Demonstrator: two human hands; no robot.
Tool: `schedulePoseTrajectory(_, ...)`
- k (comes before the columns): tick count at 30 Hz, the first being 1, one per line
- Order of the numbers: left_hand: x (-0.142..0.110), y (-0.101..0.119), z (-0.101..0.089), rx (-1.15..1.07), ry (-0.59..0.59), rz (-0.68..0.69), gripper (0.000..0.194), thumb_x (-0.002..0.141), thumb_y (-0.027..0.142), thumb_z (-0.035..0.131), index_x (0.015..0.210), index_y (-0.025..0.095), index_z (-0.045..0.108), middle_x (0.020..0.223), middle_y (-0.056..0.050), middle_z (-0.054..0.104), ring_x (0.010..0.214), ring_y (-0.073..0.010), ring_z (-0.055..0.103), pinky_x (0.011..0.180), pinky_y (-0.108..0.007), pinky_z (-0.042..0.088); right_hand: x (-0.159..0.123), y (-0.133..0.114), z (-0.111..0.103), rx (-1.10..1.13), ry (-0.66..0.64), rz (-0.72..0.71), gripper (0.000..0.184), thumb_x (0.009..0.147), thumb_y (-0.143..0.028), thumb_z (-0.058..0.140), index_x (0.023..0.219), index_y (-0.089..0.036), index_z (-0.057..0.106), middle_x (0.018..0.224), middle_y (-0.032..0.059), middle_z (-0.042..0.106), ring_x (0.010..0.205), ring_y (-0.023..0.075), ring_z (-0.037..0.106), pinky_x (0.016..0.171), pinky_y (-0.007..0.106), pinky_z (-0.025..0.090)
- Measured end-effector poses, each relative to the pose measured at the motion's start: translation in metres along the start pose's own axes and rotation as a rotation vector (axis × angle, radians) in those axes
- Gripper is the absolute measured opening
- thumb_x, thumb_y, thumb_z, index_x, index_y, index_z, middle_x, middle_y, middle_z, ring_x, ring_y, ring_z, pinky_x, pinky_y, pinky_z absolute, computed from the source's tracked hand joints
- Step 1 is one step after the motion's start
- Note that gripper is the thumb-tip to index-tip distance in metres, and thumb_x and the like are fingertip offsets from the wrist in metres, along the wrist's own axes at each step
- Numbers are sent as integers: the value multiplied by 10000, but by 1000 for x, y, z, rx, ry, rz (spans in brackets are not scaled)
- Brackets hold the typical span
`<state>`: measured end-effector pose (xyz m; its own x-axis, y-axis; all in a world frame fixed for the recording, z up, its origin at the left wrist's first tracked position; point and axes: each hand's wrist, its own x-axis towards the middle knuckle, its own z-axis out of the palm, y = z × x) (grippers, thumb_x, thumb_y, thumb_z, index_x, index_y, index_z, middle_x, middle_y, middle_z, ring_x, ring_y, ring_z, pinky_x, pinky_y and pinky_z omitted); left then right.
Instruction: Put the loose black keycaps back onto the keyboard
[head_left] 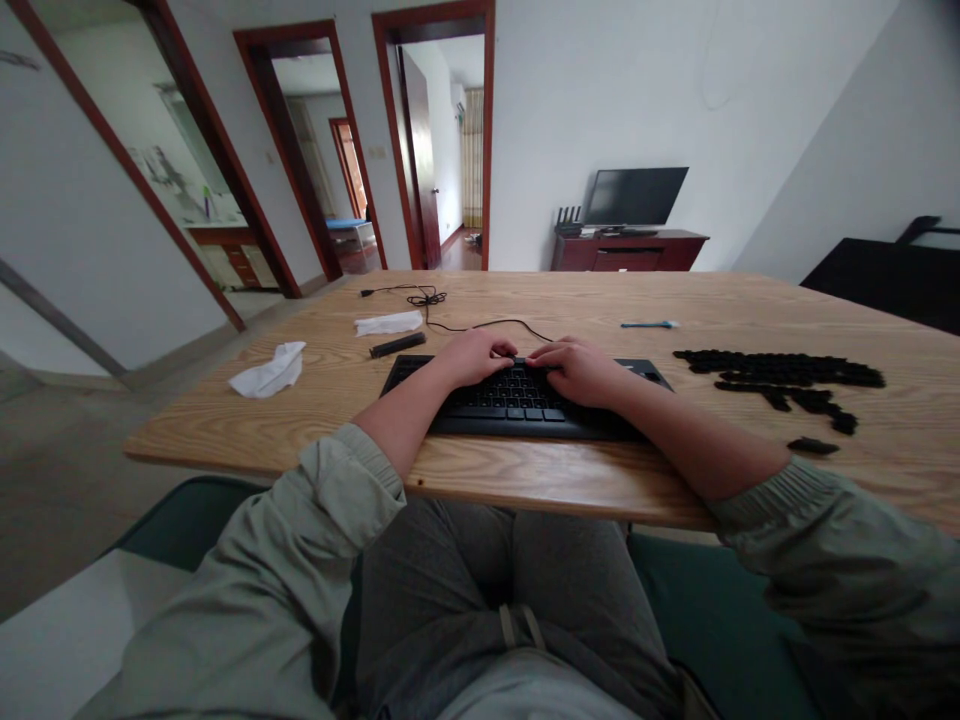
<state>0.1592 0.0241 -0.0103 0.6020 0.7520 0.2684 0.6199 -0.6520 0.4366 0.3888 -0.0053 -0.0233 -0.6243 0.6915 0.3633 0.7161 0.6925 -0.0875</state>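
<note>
A black keyboard lies flat near the table's front edge, with keycaps in its front rows and sockets showing in the middle. My left hand rests over its left half, fingers curled and pinched at a small black keycap by the back row. From the other side, my right hand meets it, index finger stretched towards the keycap and thumb bent below. Both hands' fingertips nearly touch. The keyboard's two ends are partly hidden by my forearms.
Loose black keycaps lie in rows at the right. A small blue brush is behind them. On the left are a crumpled tissue, a folded tissue, a black bar and the coiled cable on the wooden table.
</note>
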Motion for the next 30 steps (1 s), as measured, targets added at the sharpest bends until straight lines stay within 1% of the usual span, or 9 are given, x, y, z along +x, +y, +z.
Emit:
schedulePoseTrajectory(4,1,-2,1,-4,12,13,219,839,264,680,1031,244,785,994,-39,764,893,-201,679,868,-310,503,1,0,2,12,0,18,480,759,-66,515,1155,-188,756,1218,74,723,1123,228,664,1032,346,470)
schedulePoseTrajectory(7,1,-1,0,24,19,-3,217,835,279,680,1013,219,789,972,-57,761,861,-203,669,838,-313,504,2,1,4,15,0,27,463,769,-64,516,1147,-176,758,1203,81,729,1115,230,667,1029,347,471)
schedulePoseTrajectory(11,0,2,0,5,7,-41,237,848,304,661,1005,174,782,965,-83,769,829,-207,673,796,-317,503,4,1,4,31,-2,18,458,768,-48,501,1134,-143,760,1197,104,728,1111,238,669,1031,352,469)
schedulePoseTrajectory(17,-1,2,2,-14,24,-71,248,838,294,660,1020,162,765,972,-70,772,845,-188,680,784,-288,508,3,-5,3,0,-7,31,455,783,-56,499,1154,-133,750,1206,109,724,1125,242,664,1052,357,454)
schedulePoseTrajectory(21,-1,3,2,-15,22,-74,242,834,289,670,1013,157,766,950,-67,773,822,-181,676,800,-297,507,3,-7,3,-10,-17,60,457,800,-71,499,1173,-163,746,1223,95,718,1142,227,661,1055,339,453)
schedulePoseTrajectory(26,0,4,3,-18,22,-85,235,827,287,684,1001,156,775,949,-75,773,823,-185,671,798,-302,505,4,-12,4,-66,-38,108,444,819,-88,501,1174,-185,749,1218,89,720,1149,242,660,1056,358,456)
schedulePoseTrajectory(28,1,3,4,-19,27,-84,232,827,284,683,1001,162,776,939,-69,773,820,-184,668,793,-301,505,4,-11,4,-49,-35,94,441,809,-72,500,1146,-189,760,1220,85,720,1150,237,659,1062,354,451)
schedulePoseTrajectory(30,1,3,4,-21,29,-75,234,830,285,676,1007,169,775,935,-60,773,816,-180,668,788,-297,505,4,-9,4,22,-35,69,446,798,-61,497,1132,-190,764,1238,80,712,1156,229,654,1062,344,451)
